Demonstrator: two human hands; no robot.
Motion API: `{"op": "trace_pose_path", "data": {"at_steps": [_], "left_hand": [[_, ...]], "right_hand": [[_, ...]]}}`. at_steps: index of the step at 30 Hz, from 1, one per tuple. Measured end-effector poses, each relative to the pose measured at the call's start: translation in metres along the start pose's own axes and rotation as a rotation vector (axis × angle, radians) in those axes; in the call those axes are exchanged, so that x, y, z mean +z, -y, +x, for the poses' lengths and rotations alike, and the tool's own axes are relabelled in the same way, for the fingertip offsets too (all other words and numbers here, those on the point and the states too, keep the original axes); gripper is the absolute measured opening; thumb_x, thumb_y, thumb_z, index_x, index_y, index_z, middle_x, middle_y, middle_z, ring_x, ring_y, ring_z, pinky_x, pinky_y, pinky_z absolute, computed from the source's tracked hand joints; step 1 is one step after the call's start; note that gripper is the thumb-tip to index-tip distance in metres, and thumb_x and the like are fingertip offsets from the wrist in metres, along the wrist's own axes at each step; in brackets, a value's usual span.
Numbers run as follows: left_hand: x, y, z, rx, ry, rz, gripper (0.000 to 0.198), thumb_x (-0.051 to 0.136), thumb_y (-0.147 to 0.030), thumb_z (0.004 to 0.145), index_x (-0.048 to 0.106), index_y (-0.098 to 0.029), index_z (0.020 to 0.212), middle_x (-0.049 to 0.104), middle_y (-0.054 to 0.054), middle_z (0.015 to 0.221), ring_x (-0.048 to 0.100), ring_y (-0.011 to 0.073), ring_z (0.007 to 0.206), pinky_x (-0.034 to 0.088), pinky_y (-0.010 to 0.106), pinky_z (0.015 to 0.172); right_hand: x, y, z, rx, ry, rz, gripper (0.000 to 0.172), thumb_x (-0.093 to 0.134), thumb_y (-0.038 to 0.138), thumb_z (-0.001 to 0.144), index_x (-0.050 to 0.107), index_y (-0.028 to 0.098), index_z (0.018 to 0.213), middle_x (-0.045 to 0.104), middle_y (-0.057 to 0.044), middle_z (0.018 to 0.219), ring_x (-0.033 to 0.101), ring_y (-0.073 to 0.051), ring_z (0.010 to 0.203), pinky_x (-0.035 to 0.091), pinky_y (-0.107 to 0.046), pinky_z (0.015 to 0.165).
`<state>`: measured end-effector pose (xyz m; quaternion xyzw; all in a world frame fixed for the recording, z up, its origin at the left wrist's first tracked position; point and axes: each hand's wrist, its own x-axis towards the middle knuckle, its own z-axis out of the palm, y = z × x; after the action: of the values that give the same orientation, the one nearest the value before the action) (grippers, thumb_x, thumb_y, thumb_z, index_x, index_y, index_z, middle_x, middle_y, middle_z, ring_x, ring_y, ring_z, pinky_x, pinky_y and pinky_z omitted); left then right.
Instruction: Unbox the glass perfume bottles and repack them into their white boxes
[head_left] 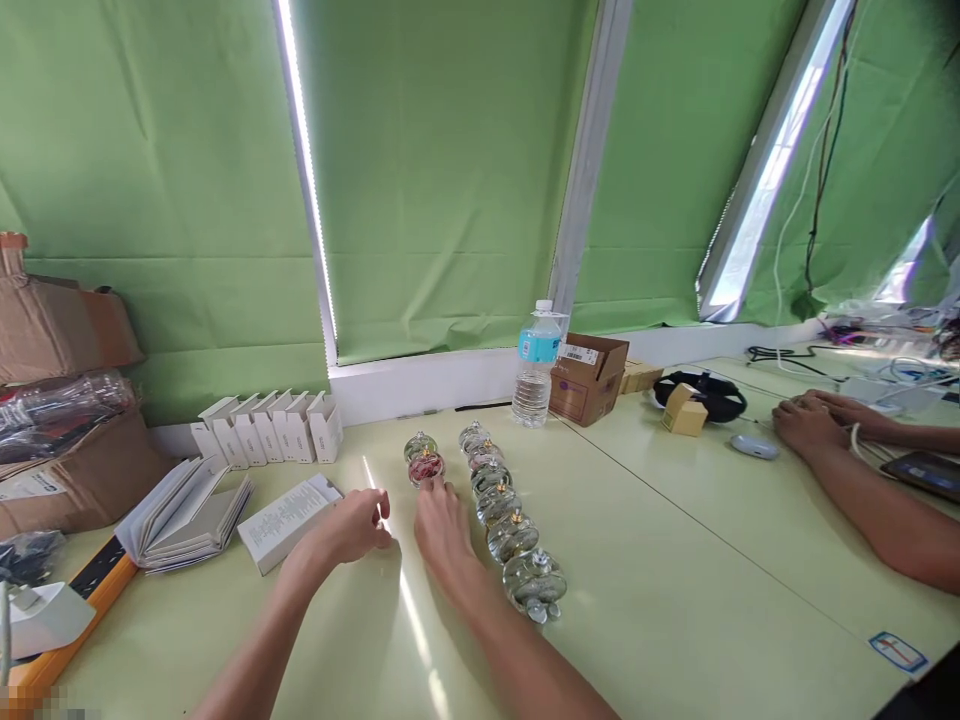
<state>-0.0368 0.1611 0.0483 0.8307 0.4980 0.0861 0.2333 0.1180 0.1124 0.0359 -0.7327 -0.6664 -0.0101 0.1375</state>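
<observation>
My right hand point(444, 525) reaches to a pinkish-red round glass vessel point(426, 464), its fingers closed against the near side; the grip is partly hidden. Just behind that vessel stands a greenish glass one point(420, 444). To the left, my left hand point(358, 527) hovers by the table with nothing in it, thumb and fingers curved apart. Right of my right hand runs a row of several clear round glass vessels with small gold-coloured fittings on top; the nearest glass vessel point(535, 580) is beside my right forearm. A white printed box point(289, 520) lies left of my left hand.
Several white upright boxes point(274, 432) stand near the wall, with flattened white cartons point(184, 520) before them. Behind the row are a water bottle point(534, 375) and a brown box point(589, 380). At right, another person's hands point(814, 420) rest near a mouse point(754, 447).
</observation>
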Motion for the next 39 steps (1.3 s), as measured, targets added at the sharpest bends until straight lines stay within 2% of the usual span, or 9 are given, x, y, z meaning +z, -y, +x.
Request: {"op": "trace_pose_path", "data": {"at_steps": [5,9,12,14,20,25,29,34,39], "left_hand": [[0.013,0.002,0.012,0.082,-0.143,0.011,0.008,0.056,-0.018,0.074,0.059,-0.020,0.080,0.063,0.003,0.077,0.058,0.0167,0.064,0.039,0.026,0.057],[0.030,0.004,0.023,0.169,-0.244,-0.018,0.013,0.050,-0.016,0.080,0.062,-0.019,0.083,0.062,0.005,0.087,0.059,0.0159,0.065,0.044,0.029,0.063],[0.042,0.004,0.030,0.239,-0.303,-0.061,0.020,0.047,-0.017,0.083,0.064,-0.020,0.094,0.062,0.008,0.098,0.063,0.0166,0.070,0.049,0.031,0.068],[0.049,0.001,0.033,0.278,-0.342,-0.090,0.021,0.047,-0.018,0.085,0.063,-0.021,0.098,0.062,0.008,0.100,0.065,0.0183,0.077,0.052,0.033,0.073],[0.065,-0.007,0.044,0.349,-0.448,-0.161,0.027,0.045,-0.020,0.088,0.057,-0.024,0.112,0.063,0.006,0.102,0.066,0.0187,0.086,0.054,0.033,0.077],[0.077,-0.004,0.053,0.345,-0.500,-0.186,0.021,0.043,-0.021,0.089,0.055,-0.021,0.106,0.062,0.006,0.093,0.065,0.0168,0.074,0.054,0.029,0.066],[0.078,-0.003,0.047,0.317,-0.544,-0.170,0.021,0.042,-0.019,0.088,0.054,-0.022,0.105,0.063,0.006,0.099,0.064,0.0160,0.073,0.051,0.028,0.064],[0.075,-0.005,0.038,0.277,-0.572,-0.107,0.017,0.044,-0.020,0.088,0.054,-0.023,0.102,0.063,0.005,0.105,0.064,0.0165,0.075,0.047,0.027,0.064],[0.077,-0.006,0.038,0.261,-0.574,-0.054,0.018,0.045,-0.021,0.089,0.055,-0.025,0.104,0.065,0.003,0.102,0.064,0.0157,0.074,0.045,0.026,0.063]], "right_hand": [[-0.005,0.018,-0.020,-0.021,0.126,-0.013,0.027,0.062,0.010,0.078,0.068,0.013,0.104,0.065,-0.018,0.107,0.062,-0.030,0.094,0.052,-0.039,0.079],[-0.001,0.019,-0.024,-0.008,0.102,-0.070,0.028,0.065,0.013,0.077,0.069,0.012,0.105,0.065,-0.019,0.105,0.062,-0.030,0.094,0.052,-0.039,0.077],[0.003,0.013,-0.020,0.061,0.078,-0.116,0.027,0.056,0.008,0.083,0.069,0.010,0.106,0.066,-0.021,0.107,0.062,-0.029,0.098,0.052,-0.037,0.079],[0.006,0.008,-0.016,0.097,0.057,-0.156,0.032,0.045,0.004,0.087,0.068,0.008,0.110,0.065,-0.024,0.113,0.062,-0.029,0.103,0.051,-0.038,0.082],[0.022,-0.003,-0.002,0.164,-0.063,-0.170,0.044,0.033,0.004,0.093,0.056,0.001,0.130,0.050,-0.030,0.136,0.056,-0.033,0.118,0.047,-0.041,0.091],[0.029,-0.002,0.003,0.142,-0.065,-0.139,0.042,0.031,0.002,0.092,0.063,0.003,0.120,0.059,-0.028,0.125,0.059,-0.031,0.111,0.045,-0.039,0.091],[0.029,-0.002,0.001,0.099,-0.058,-0.130,0.040,0.034,0.002,0.091,0.070,0.009,0.107,0.063,-0.023,0.116,0.060,-0.030,0.105,0.044,-0.039,0.091],[0.027,-0.004,0.000,0.064,-0.088,-0.142,0.036,0.037,0.004,0.091,0.066,0.008,0.112,0.065,-0.023,0.109,0.058,-0.031,0.104,0.041,-0.043,0.093],[0.027,-0.006,0.000,0.058,-0.109,-0.130,0.036,0.039,0.005,0.090,0.063,0.009,0.117,0.064,-0.021,0.113,0.055,-0.030,0.109,0.035,-0.046,0.101]]}}
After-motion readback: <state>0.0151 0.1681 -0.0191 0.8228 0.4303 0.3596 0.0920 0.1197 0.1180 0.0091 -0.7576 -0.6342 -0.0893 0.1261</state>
